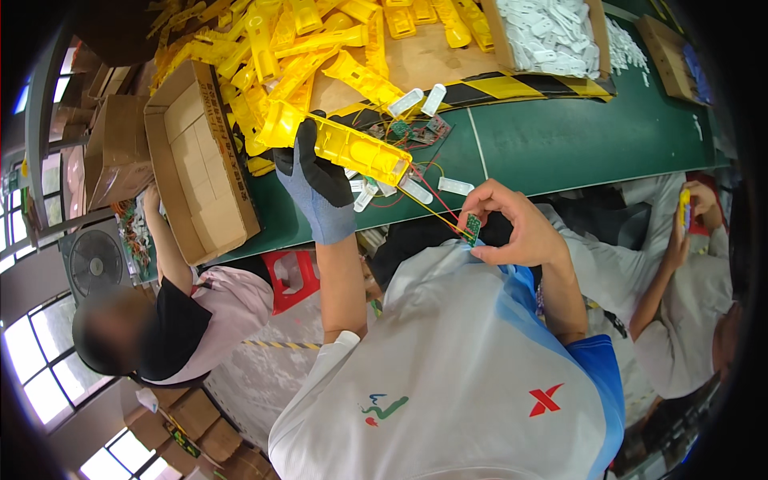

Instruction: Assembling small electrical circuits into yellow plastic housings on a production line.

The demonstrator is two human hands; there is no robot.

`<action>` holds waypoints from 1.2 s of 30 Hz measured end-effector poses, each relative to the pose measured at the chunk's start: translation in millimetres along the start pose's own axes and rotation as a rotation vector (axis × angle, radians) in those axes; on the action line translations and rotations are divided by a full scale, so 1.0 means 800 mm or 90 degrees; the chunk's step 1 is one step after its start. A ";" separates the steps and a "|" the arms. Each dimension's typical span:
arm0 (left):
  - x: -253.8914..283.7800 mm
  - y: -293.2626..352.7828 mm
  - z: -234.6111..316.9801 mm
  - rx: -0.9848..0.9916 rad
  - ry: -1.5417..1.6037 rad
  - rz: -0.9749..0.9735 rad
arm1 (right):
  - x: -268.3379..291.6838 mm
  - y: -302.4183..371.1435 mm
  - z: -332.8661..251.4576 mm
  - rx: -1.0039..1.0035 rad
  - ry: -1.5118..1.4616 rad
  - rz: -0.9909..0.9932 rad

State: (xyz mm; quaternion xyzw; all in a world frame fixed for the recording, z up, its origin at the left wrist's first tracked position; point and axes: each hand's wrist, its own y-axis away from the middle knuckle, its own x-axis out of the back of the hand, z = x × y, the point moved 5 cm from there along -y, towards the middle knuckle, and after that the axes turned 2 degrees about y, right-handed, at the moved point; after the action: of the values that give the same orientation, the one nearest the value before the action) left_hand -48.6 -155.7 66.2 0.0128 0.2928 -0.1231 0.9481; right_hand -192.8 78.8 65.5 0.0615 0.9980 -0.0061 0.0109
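overhead, green table (560, 144) heaped with yellow casings (304, 48).

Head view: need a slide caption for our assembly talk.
Gloved left hand holds a yellow housing; bare right hand pinches its wired green circuit board.

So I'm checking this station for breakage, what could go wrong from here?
1. The thin wires run stretched between the yellow housing in the gloved left hand and the small green board pinched in the bare right hand; pulling the two apart might tear a joint.
2. The loose boards and white caps lie just under the housing and could be knocked off the green table.
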 end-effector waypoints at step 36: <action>-0.001 0.107 -0.080 0.262 -0.337 -0.248 | 0.009 -0.060 0.034 -0.203 0.164 0.322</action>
State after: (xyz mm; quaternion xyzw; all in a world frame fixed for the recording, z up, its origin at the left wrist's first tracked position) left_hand -64.0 -66.6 9.1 0.1146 0.0040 -0.3561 0.9274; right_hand -205.4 31.9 38.4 0.3054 0.9327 0.1609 -0.1051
